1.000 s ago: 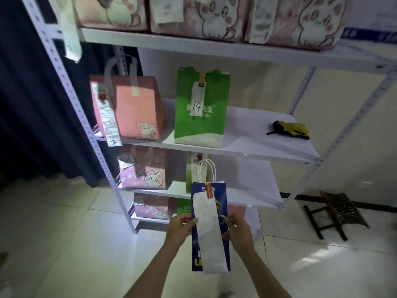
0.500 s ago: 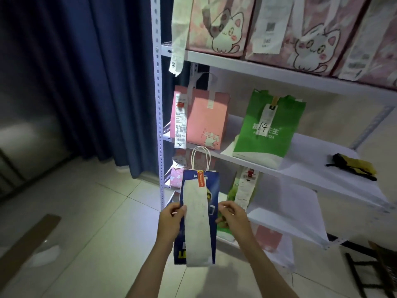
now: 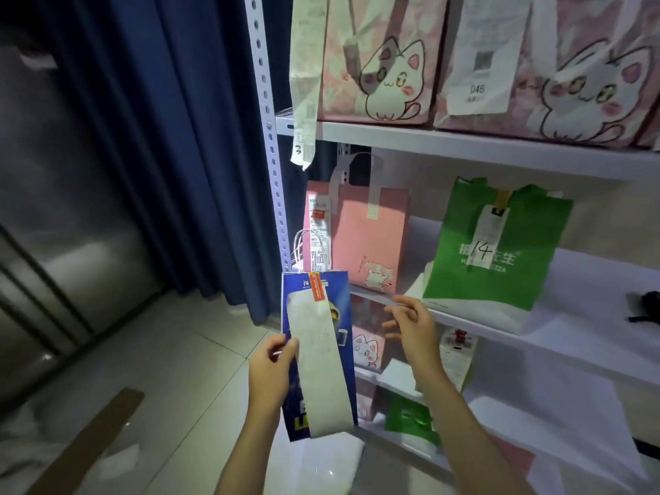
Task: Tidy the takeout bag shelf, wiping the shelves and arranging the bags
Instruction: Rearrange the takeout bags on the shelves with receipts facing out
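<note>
My left hand [image 3: 273, 371] grips the left edge of a tall blue paper bag [image 3: 344, 366] with white string handles and a long white receipt [image 3: 319, 366] hanging down its front. The bag hangs upright in front of the white metal shelf [image 3: 464, 151]. My right hand [image 3: 414, 328] is off the bag, fingers spread, just to its right near the middle shelf's front edge. On that middle shelf stand a pink bag [image 3: 371, 241] and a green bag [image 3: 489, 255] marked 14.
Pink cat-print bags [image 3: 378, 58] fill the upper shelf, one with a long receipt [image 3: 305, 76] dangling over the edge. More pink and green bags [image 3: 410, 416] sit on lower shelves. A dark cloth [image 3: 646, 305] lies at the middle shelf's right. Blue curtain [image 3: 171, 144] hangs left; cardboard strip [image 3: 89, 441] on the floor.
My right hand has let go of the blue bag and opened beside it. The view has moved closer to the shelf and up, and the bag is held higher.
</note>
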Action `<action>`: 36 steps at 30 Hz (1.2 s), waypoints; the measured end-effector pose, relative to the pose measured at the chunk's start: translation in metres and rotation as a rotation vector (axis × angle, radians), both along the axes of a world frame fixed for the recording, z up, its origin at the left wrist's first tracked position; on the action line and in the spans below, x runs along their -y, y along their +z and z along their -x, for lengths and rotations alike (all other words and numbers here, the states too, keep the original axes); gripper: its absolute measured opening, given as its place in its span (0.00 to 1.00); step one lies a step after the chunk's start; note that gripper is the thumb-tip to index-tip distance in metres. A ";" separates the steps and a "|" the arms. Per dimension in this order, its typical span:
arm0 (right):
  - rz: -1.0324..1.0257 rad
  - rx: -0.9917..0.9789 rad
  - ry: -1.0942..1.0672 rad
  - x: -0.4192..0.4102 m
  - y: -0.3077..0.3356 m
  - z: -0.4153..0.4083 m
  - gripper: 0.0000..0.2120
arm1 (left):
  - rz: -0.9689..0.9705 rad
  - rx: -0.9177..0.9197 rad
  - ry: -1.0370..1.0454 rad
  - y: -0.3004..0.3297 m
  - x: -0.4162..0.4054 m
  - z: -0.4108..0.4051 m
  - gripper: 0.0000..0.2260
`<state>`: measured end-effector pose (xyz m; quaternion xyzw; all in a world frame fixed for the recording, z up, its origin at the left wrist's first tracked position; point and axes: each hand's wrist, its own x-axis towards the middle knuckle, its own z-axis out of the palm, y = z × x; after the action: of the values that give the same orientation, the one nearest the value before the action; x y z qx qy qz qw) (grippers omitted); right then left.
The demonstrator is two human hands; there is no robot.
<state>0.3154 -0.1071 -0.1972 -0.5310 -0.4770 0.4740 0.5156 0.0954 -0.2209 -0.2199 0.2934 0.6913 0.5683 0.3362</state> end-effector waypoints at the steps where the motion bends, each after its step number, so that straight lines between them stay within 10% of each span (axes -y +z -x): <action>1: -0.027 0.008 -0.040 -0.009 0.004 0.004 0.07 | -0.009 0.000 0.010 0.003 -0.004 0.006 0.08; 10: -0.047 0.124 -0.372 -0.074 0.023 0.049 0.21 | -0.044 0.006 -0.009 0.018 -0.045 0.076 0.09; 17: 0.029 0.250 -0.554 -0.098 0.020 0.079 0.05 | -0.057 0.047 -0.091 0.024 -0.079 0.132 0.09; 36: -0.063 0.186 -0.649 -0.021 0.013 0.079 0.06 | -0.052 0.178 -0.094 -0.006 -0.051 0.141 0.08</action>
<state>0.2366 -0.0859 -0.1843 -0.6799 -0.3425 0.2200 0.6099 -0.0456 -0.1695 -0.2255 0.2825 0.6290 0.5936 0.4149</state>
